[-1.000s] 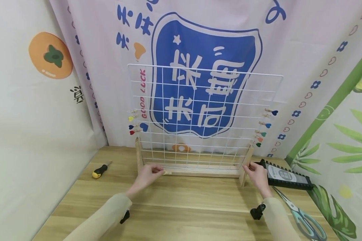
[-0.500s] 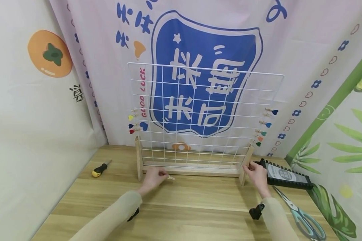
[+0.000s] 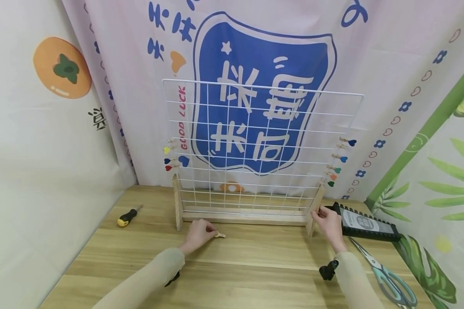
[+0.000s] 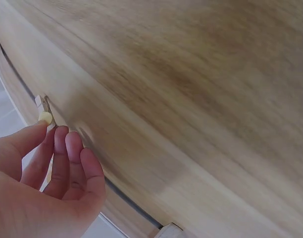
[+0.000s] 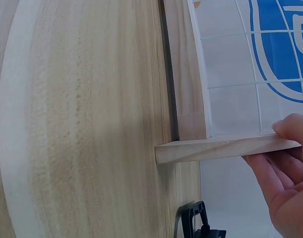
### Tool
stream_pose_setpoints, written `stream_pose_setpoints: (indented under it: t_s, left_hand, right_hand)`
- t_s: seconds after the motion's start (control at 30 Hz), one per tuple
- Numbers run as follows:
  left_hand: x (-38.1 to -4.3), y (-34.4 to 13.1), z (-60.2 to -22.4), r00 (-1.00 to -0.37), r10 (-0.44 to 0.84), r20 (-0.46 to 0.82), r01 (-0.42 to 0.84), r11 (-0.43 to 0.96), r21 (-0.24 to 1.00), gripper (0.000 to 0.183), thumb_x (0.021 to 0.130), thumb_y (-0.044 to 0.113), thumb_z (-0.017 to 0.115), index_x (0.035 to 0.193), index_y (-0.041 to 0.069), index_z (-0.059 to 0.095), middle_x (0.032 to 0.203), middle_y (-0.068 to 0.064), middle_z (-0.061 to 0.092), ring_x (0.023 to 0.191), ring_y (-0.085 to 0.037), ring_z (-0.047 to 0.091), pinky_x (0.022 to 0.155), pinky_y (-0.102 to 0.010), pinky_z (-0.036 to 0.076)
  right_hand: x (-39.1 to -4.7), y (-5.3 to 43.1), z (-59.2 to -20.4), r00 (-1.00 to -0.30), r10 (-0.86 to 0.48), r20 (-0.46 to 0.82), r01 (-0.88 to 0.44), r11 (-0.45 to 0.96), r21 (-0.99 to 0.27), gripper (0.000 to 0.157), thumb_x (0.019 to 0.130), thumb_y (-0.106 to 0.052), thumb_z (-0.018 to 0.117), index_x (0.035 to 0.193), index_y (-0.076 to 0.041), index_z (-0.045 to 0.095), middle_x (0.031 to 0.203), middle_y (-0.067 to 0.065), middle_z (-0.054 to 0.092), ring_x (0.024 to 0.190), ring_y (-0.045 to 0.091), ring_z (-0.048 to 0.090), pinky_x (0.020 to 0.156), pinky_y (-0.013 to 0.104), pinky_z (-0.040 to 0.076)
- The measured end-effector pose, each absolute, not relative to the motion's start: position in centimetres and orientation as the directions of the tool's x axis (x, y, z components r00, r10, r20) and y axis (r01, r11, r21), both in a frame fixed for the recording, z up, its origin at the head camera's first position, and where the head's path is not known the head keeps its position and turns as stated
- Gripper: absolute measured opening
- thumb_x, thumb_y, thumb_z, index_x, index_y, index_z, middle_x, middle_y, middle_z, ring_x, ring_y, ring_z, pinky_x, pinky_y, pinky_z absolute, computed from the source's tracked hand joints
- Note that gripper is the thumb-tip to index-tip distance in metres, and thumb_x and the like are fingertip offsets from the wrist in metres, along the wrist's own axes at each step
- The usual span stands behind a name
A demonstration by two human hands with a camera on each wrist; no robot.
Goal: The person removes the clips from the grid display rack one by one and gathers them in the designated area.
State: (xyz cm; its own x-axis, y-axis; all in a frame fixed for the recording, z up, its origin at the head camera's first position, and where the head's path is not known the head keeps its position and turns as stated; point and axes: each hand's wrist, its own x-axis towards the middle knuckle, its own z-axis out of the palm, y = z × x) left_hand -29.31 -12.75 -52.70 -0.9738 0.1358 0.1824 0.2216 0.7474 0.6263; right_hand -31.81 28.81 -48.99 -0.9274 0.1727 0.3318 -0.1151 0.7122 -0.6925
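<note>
My left hand (image 3: 199, 236) pinches a small wooden clothespin (image 4: 45, 111) with a pale yellow decoration between thumb and fingertips, low over the table in front of a rack. The rack is a white wire grid (image 3: 263, 87) standing in a wooden base (image 3: 247, 219). My right hand (image 3: 330, 224) grips the right wooden post (image 5: 216, 149) of that base, thumb on one side and fingers on the other. Heart clothespins are clipped along both grid edges: yellow (image 3: 167, 150), dark blue and red on the left, several such as dark blue (image 3: 352, 142) and green (image 3: 331, 183) on the right.
A yellow-black screwdriver (image 3: 126, 218) lies left of the rack on the wooden table (image 3: 232, 262). To the right lie a black case (image 3: 367, 224) and scissors (image 3: 395, 286) with teal handles. A printed curtain (image 3: 139, 98) hangs close behind the rack.
My left hand has drawn back from the rack's base bar toward the table's front, slightly rightward, carrying the clothespin. The right hand stays on the post.
</note>
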Motion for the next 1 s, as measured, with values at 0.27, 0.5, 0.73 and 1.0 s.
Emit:
stream_pose_setpoints:
  t_s: [0.27, 0.5, 0.73, 1.0]
  left_hand:
    - [-29.0, -12.9, -52.6, -0.976, 0.147, 0.162, 0.216, 0.768, 0.603, 0.004, 0.079, 0.012, 0.08, 0.076, 0.009, 0.078, 0.077, -0.005, 0.077, 0.068, -0.013, 0.069, 0.063, -0.027, 0.059]
    - [-29.0, -13.0, -52.5, -0.971, 0.154, 0.182, 0.235, 0.754, 0.614, 0.005, 0.076, 0.012, 0.082, 0.075, 0.009, 0.078, 0.076, -0.005, 0.077, 0.068, -0.014, 0.069, 0.063, -0.028, 0.058]
    - [-29.2, -13.7, -51.4, -0.974, 0.107, 0.202, 0.219, 0.697, 0.683, 0.012, 0.079, 0.007, 0.08, 0.087, 0.001, 0.075, 0.082, -0.009, 0.076, 0.072, -0.017, 0.069, 0.065, -0.028, 0.06]
    - [-29.9, -15.7, -46.6, -0.926, 0.048, 0.373, 0.307, 0.67, 0.676, 0.017, 0.081, 0.006, 0.078, 0.096, -0.001, 0.074, 0.087, -0.015, 0.076, 0.073, -0.021, 0.07, 0.063, -0.025, 0.059]
  right_hand:
    - [-31.8, 28.9, -49.1, -0.933, 0.172, 0.317, -0.105, 0.711, -0.695, 0.019, 0.095, -0.012, 0.062, 0.097, 0.004, 0.071, 0.106, 0.028, 0.073, 0.102, 0.039, 0.071, 0.081, 0.043, 0.063]
    - [-31.9, 28.8, -49.2, -0.934, 0.173, 0.314, -0.104, 0.708, -0.698, 0.021, 0.094, -0.012, 0.063, 0.101, 0.005, 0.071, 0.106, 0.028, 0.073, 0.101, 0.039, 0.072, 0.08, 0.044, 0.063]
    - [-31.9, 28.8, -49.1, -0.937, 0.173, 0.304, -0.097, 0.707, -0.701, 0.024, 0.095, -0.012, 0.061, 0.108, 0.006, 0.07, 0.11, 0.029, 0.071, 0.105, 0.04, 0.071, 0.083, 0.044, 0.063]
    - [-32.0, 29.0, -49.3, -0.935, 0.17, 0.312, -0.107, 0.703, -0.703, 0.025, 0.096, -0.012, 0.062, 0.109, 0.006, 0.07, 0.111, 0.029, 0.071, 0.106, 0.04, 0.07, 0.085, 0.044, 0.062]
